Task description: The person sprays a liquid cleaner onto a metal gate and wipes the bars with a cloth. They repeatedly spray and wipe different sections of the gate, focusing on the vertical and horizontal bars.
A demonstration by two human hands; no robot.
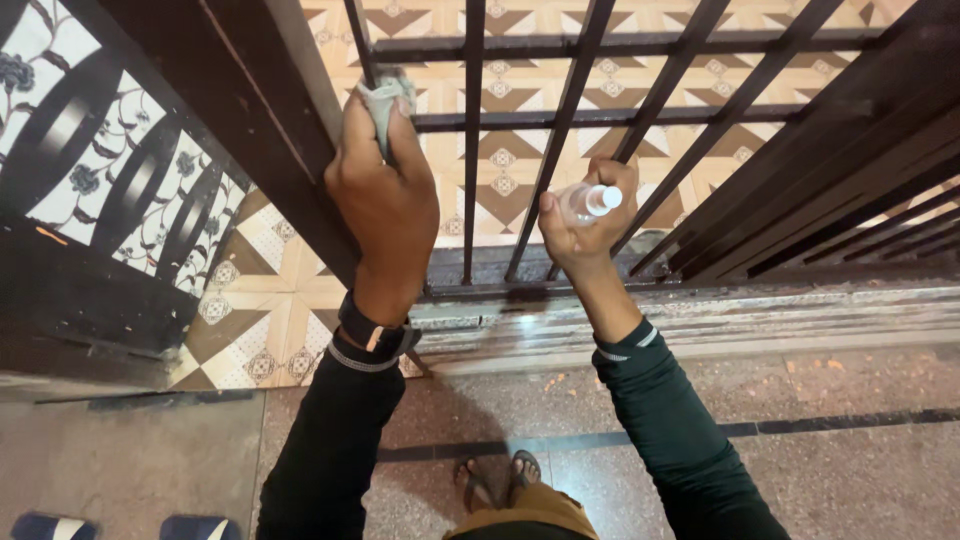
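Only one package is seen; no label, sign or screen is visible. A small spray bottle (588,200) is found slightly right of the centre, at about one o'clock from the middle of the view; it is held in the right hand (583,225), whose fingers are closed around it. The body is of clear plastic, narrow and round; most of it is hidden by the fingers. The cap is white and round; it is turned toward three o'clock. No printing can be made out on it.
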